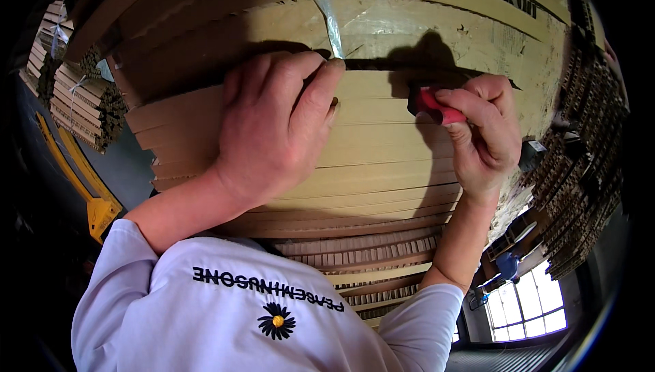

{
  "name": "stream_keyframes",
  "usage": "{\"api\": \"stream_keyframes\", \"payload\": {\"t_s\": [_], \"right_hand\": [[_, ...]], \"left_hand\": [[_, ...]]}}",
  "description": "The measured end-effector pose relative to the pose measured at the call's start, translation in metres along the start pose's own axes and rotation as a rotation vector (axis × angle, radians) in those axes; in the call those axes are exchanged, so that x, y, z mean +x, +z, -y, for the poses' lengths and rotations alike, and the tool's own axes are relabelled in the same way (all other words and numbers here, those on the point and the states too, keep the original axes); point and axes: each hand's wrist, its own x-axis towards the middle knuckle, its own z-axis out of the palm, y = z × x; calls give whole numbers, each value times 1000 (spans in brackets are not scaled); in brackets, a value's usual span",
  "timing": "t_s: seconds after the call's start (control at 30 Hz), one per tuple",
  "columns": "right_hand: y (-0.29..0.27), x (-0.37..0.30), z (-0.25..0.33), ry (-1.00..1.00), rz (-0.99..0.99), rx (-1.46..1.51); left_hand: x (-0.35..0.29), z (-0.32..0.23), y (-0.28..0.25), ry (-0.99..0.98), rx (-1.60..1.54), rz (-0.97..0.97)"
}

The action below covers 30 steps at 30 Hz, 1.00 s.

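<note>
My left hand (276, 116) is closed over the far edge of a row of tan cardboard strips (382, 143). A narrow, shiny translucent plastic strap (330, 25) runs across the cardboard behind and disappears at its fingertips. My right hand (486, 130) pinches a small red tool (440, 107) with a dark end between thumb and fingers, above the right part of the strips. The tool's exact kind does not show. Its dark end points left, toward the strips, and casts a shadow on them.
More layered cardboard (382, 246) lies below the strips, close to my body. Stacked corrugated cardboard (580, 188) rises on the right. At the left are tied cardboard bundles (78, 99) and a yellow pallet jack (102, 212) on the floor. A bright window (529, 307) shows at the lower right.
</note>
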Motion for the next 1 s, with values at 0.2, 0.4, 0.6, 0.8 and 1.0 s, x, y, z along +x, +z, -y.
{"api": "stream_keyframes", "payload": {"t_s": [0.2, 0.4, 0.6, 0.8, 1.0], "right_hand": [[0, 3, 3, 7, 27, -26], [2, 5, 6, 18, 26, -40], [3, 8, 11, 48, 29, -84], [7, 11, 16, 59, 31, -124], [6, 14, 11, -7, 36, -125]], "left_hand": [[0, 0, -1, 2, -11, -2], [0, 0, 0, 10, -19, -17], [0, 0, 0, 9, -17, -18], [-1, 1, 1, 6, -21, -11], [-1, 1, -1, 3, -32, 9]]}}
